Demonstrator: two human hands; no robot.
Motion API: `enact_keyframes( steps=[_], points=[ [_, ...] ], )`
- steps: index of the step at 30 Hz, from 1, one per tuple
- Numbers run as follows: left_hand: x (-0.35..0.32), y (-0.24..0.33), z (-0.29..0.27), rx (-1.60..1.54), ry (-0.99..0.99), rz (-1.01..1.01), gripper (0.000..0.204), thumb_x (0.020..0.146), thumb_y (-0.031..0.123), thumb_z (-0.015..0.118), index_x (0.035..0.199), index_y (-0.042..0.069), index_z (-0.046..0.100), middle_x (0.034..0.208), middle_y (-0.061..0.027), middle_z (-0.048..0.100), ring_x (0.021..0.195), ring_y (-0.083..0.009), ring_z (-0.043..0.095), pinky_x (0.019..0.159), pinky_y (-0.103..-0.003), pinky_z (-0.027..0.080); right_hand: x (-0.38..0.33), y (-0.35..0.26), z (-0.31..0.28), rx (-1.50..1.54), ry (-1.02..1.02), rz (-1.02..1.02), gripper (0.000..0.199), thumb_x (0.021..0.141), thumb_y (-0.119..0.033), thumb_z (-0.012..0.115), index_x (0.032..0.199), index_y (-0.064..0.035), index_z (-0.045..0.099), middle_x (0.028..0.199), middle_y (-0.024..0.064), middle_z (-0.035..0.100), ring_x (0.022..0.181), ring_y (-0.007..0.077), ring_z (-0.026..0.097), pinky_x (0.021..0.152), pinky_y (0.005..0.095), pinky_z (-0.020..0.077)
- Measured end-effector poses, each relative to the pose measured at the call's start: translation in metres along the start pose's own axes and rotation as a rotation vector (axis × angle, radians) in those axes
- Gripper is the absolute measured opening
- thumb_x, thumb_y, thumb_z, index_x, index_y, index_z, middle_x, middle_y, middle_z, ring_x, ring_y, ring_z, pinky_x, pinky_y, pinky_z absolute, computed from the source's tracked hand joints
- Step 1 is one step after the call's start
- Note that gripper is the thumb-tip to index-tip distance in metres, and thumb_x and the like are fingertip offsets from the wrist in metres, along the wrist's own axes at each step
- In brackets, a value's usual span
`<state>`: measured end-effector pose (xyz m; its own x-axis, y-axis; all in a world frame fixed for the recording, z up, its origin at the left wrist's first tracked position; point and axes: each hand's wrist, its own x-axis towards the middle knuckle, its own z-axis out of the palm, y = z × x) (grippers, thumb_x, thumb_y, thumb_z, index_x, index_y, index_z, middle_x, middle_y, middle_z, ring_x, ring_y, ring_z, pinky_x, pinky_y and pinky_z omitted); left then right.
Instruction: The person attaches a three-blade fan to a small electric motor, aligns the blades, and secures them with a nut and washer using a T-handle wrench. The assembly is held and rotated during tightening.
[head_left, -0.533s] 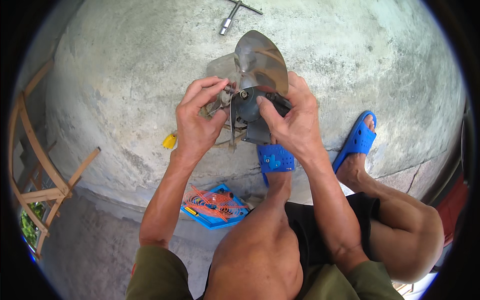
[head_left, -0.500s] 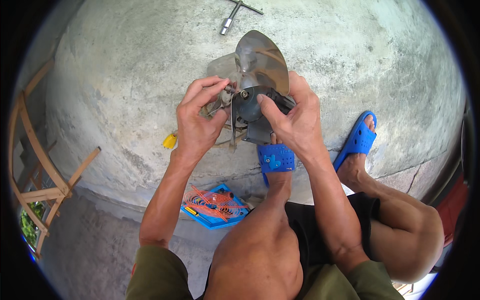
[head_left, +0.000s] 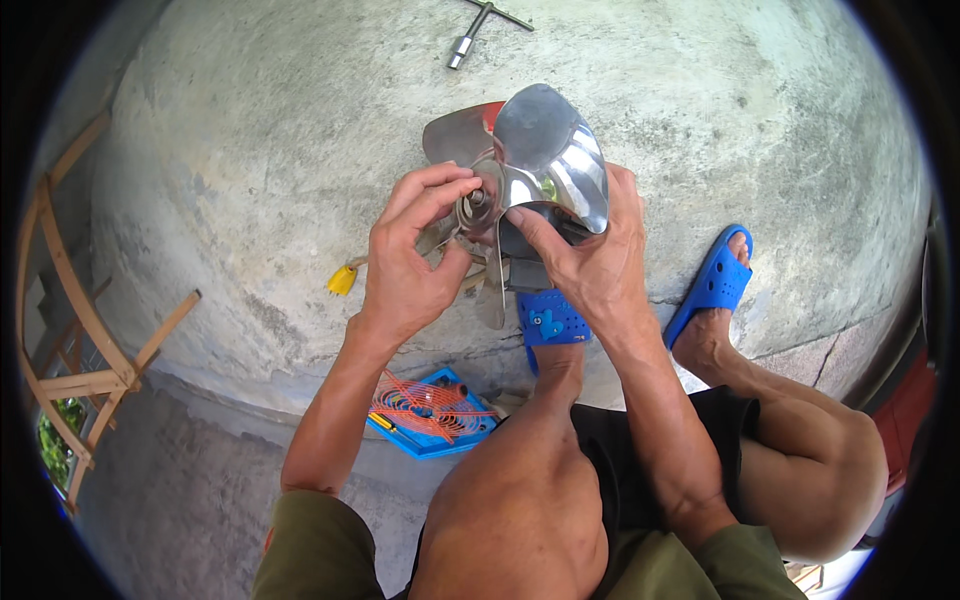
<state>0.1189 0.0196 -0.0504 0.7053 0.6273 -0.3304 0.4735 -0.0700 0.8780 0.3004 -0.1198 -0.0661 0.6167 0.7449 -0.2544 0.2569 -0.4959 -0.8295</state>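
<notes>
Three shiny blades spread from the hub of the fan (head_left: 530, 170), held between the hands above the concrete (head_left: 240, 190). One blade points away and to the right, one away and to the left, and one hangs toward the person. Its hub faces up and slightly left; the motor (head_left: 520, 240) sits behind, its long axis too covered to read.

The left hand (head_left: 415, 245) is half closed around the fan's hub, fingertips on it, thumb lower down. The right hand (head_left: 597, 255) curls around the motor's right side, thumb at the blade's lower edge, other fingers mostly hidden.

Half a second ago, the motor's round face and shaft end showed beside the hub; now the fan covers most of that face.

Concrete stretches left, right and beyond, with the wrench (head_left: 465, 45) well apart. The yellow plug (head_left: 341, 280) lies near the left hand, one sandal (head_left: 555, 320) just below the motor, and the blue tray (head_left: 440, 449) by the concrete's near edge.
</notes>
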Motion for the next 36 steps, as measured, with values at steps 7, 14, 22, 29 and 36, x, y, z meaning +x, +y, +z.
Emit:
enact_keyframes(
  steps=[7,14,22,29,36],
  points=[
    [0.004,0.011,-0.013,-0.070,-0.055,-0.069,0.075,0.086,-0.022,0.059,0.155,0.006,0.072,0.163,-0.0104,0.061,0.149,-0.0232,0.064,0.120,-0.040,0.058,-0.030,-0.028,0.009,-0.438,-0.024,-0.196,0.053,0.101,-0.029,0.084,0.149,-0.0107,0.072,0.156,0.0245,0.061,0.152,0.0485,0.052,0.123,0.0690,0.0368],
    [0.017,0.004,-0.010,0.093,0.006,-0.048,0.057,0.091,-0.011,0.083,0.144,0.009,0.076,0.153,-0.0086,0.071,0.136,-0.0224,0.073,0.097,-0.036,0.069,-0.012,-0.021,0.019,-0.349,0.105,-0.305,0.036,0.096,-0.018,0.085,0.130,-0.0059,0.081,0.127,0.0105,0.078,0.138,0.0399,0.064,0.122,0.0660,0.0408],
    [0.013,-0.011,0.005,0.382,0.187,0.181,0.051,0.090,-0.009,0.086,0.138,0.007,0.079,0.137,-0.0117,0.079,0.118,-0.0274,0.081,0.077,-0.034,0.069,-0.004,-0.030,0.037,-0.385,0.188,-0.304,0.022,0.094,-0.021,0.089,0.111,-0.0088,0.084,0.109,0.0080,0.078,0.112,0.0372,0.071,0.110,0.0557,0.0478],
    [0.009,-0.022,0.012,0.491,0.278,0.314,0.045,0.093,-0.014,0.080,0.134,0.004,0.080,0.132,-0.0136,0.080,0.110,-0.0279,0.081,0.071,-0.032,0.064,0.000,-0.033,0.045,-0.396,0.205,-0.282,0.019,0.094,-0.024,0.086,0.092,-0.0067,0.080,0.098,0.0098,0.076,0.114,0.0381,0.067,0.111,0.0615,0.0459],
    [0.009,-0.026,0.011,0.496,0.277,0.336,0.045,0.093,-0.016,0.080,0.133,0.003,0.081,0.130,-0.0134,0.081,0.109,-0.0281,0.079,0.070,-0.033,0.064,0.001,-0.035,0.043,-0.387,0.171,-0.287,0.017,0.095,-0.023,0.085,0.089,-0.0080,0.080,0.095,0.0090,0.076,0.114,0.0384,0.068,0.113,0.0654,0.0437]
  ],
)
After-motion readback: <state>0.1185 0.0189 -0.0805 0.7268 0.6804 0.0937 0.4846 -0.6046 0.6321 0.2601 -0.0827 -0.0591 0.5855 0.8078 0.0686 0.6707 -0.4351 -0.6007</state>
